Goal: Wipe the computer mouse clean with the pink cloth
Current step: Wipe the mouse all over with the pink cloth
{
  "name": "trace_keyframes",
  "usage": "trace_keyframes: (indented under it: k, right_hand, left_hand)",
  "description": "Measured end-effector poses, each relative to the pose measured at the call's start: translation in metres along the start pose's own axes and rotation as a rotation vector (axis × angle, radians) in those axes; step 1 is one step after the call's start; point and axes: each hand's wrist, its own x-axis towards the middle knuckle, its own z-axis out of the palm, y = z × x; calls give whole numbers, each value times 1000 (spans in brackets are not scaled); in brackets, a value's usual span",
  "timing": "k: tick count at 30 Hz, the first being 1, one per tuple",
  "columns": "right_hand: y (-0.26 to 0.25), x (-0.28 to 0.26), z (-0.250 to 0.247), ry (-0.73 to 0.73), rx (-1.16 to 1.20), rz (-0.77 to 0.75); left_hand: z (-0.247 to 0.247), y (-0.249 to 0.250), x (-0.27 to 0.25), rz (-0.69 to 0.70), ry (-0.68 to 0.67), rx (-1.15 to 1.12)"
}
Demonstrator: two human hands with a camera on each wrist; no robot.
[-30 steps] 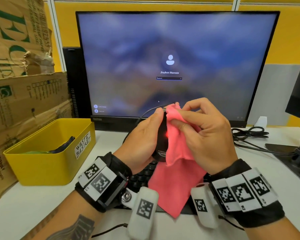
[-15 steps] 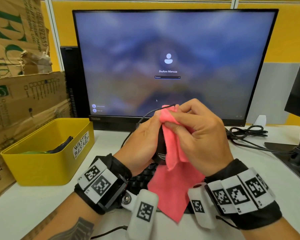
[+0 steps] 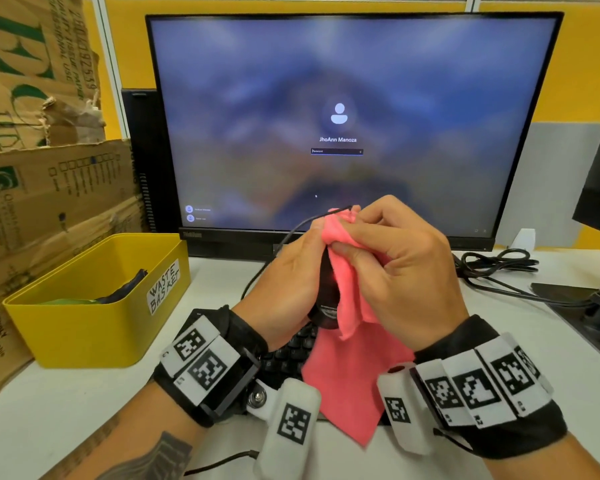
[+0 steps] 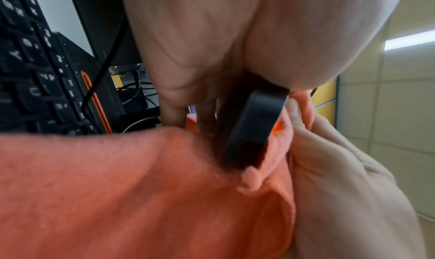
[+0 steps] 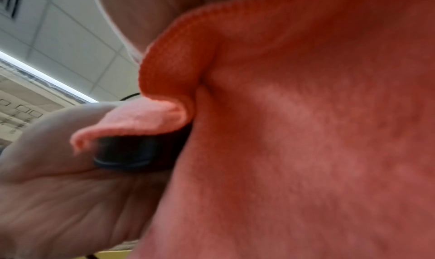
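The computer mouse (image 3: 327, 292) is held up off the surface (image 3: 66, 403), between both hands and in front of the monitor's lower edge. The left hand (image 3: 284, 282) has its fingers curled round the mouse's left side and back. The right hand (image 3: 406, 275) pinches the pink cloth (image 3: 352, 368) between thumb and fingers and presses a bunched fold of it against the mouse's right side and top. The loose rest of the cloth hangs down toward the camera, covering part of the black keyboard (image 3: 288, 358) that lies just under the hands.

To the left on the surface stands a yellow bin (image 3: 84, 327) labelled "WASTE BASKET", with dark items inside, and cardboard boxes (image 3: 42, 188) rise behind it. A tangle of black cables (image 3: 499, 268) lies to the right. Farther back, the monitor (image 3: 354, 98) shows a login screen.

The mouse is black and wired; its thin cable (image 3: 291, 230) arcs up from its front and drops left. A red glow shows where the cloth meets it.
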Motion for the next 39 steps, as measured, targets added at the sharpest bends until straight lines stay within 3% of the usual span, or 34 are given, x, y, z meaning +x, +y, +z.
trace_keyframes:
  k: [3,9,17,21,26,30,33,39]
  right_hand:
    - [-3,0,0,-19,1,-17]
    - [14,1,-8,-27,-71,85]
    - [9,8,-17,33,205,310]
    - [-21,1,3,-149,313,211]
    - [-11,-6,12,-301,190,76]
    - [4,-6,3,-218,118,103]
    - [10,-4,-3,-142,119,219]
    - [-1,5,-7,-46,508,453]
  left_hand:
    - [-3,3,1,3,-3,-17]
    - [-14,7,6,-11,-16,-141]
    - [-18,13,10,-32,137,-173]
    - [-17,9,7,-99,154,-237]
    - [-25,10,15,-77,242,-422]
    - [-25,11,18,-44,227,-464]
    - [-23,9,19,-31,225,-440]
    - [-15,6,18,-16,432,-203]
